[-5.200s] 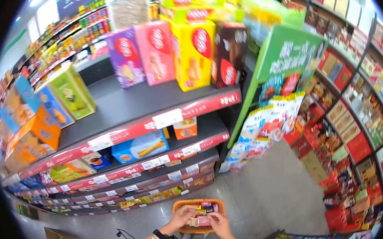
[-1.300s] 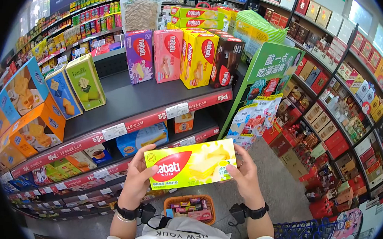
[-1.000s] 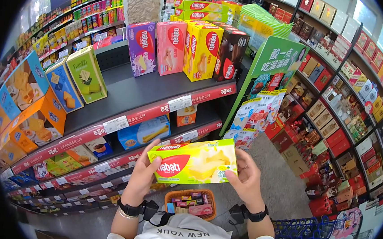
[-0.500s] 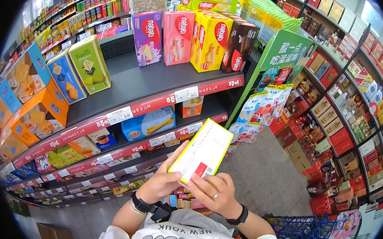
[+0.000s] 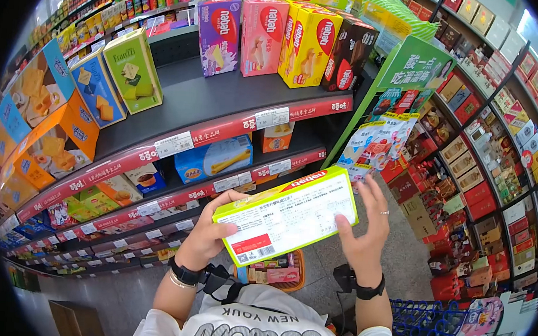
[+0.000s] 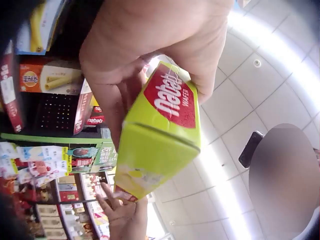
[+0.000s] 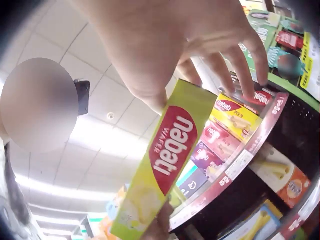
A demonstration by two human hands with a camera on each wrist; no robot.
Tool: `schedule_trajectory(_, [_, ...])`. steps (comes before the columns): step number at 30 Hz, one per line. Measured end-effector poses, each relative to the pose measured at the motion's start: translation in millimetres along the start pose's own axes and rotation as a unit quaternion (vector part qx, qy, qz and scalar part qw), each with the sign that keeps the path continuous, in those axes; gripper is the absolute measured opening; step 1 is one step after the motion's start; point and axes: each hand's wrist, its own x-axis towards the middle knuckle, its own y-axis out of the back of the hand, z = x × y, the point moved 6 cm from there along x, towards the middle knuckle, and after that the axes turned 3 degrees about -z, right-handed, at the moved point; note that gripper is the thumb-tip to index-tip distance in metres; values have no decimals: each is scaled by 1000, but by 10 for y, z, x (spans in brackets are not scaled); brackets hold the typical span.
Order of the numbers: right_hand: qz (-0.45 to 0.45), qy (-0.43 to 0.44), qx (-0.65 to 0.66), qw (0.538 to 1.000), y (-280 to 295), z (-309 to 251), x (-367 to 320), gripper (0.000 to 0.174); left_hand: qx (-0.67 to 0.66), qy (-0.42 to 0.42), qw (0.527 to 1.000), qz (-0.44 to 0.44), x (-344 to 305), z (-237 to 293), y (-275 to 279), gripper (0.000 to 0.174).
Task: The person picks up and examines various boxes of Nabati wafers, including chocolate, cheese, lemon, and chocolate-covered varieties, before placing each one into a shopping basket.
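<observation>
A lime-and-yellow nabati wafer box (image 5: 290, 217) is held up before the chest, its white printed back towards the head camera. My left hand (image 5: 208, 231) grips its left end, thumb on the white back and fingers round behind. At the other end my right hand (image 5: 364, 239) has its thumb against the back, fingers spread and fairly straight off the box. The right wrist view has the red-logo side of the wafer box (image 7: 167, 155) beside the right hand (image 7: 200, 45). In the left wrist view, the left hand (image 6: 150, 45) wraps the wafer box (image 6: 160, 135).
Below the wafer box stands an orange basket (image 5: 300, 273) with several small packs. Ahead, a dark shelf (image 5: 192, 102) bears purple (image 5: 219, 38), pink (image 5: 263, 38), yellow (image 5: 310, 45) and brown nabati boxes (image 5: 352, 54). A blue cart (image 5: 424, 319) is at the lower right.
From its lemon-pictured front, the wafer box was turned to its white back, swung upright-slanted, then levelled out. My right hand moved from the lower edge to the right end. Earlier, both hands were over the basket.
</observation>
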Motion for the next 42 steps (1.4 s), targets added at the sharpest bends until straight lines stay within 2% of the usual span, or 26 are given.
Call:
schedule_trajectory(2, [-71, -121, 172, 975, -123, 170, -81, 59, -19, -15, 1000, 19, -38, -22, 84, 52])
schedule_trajectory(3, [-115, -135, 212, 961, -216, 231, -151, 65, -7, -27, 999, 27, -32, 12, 56, 45])
schedule_trajectory(10, [-112, -152, 304, 934, -394, 167, -304, 78, -12, -21, 996, 92, -89, 39, 82, 40])
schedule_trajectory(13, [-143, -129, 292, 937, -319, 13, -266, 83, -5, -23, 995, 95, -114, 66, 99, 39])
schedule_trajectory(20, [-153, -132, 332, 922, -312, 15, -325, 87, -7, -14, 993, 120, -192, 97, 20, 42])
schedule_trajectory(22, [-157, -144, 357, 910, -301, -4, -349, 86, -11, -17, 994, 108, -208, 118, -14, 46])
schedule_trajectory(25, [-140, -137, 372, 907, -280, 0, -366, 84, -16, -23, 999, 40, -212, 107, 6, 57])
schedule_trajectory(28, [-121, -154, 373, 907, -229, -22, -344, 85, 20, -34, 999, 31, -284, 136, -62, 69])
schedule_trajectory(31, [-103, -150, 384, 905, -225, -27, -354, 84, 17, -30, 999, 33, -311, 50, -26, 72])
schedule_trajectory(34, [-116, -141, 356, 916, -250, -24, -390, 84, -1, 4, 998, 58, -309, 15, -7, 71])
schedule_trajectory(42, [-126, -146, 346, 918, -237, 48, -484, 85, 0, 2, 996, 88, -377, -94, -24, 65])
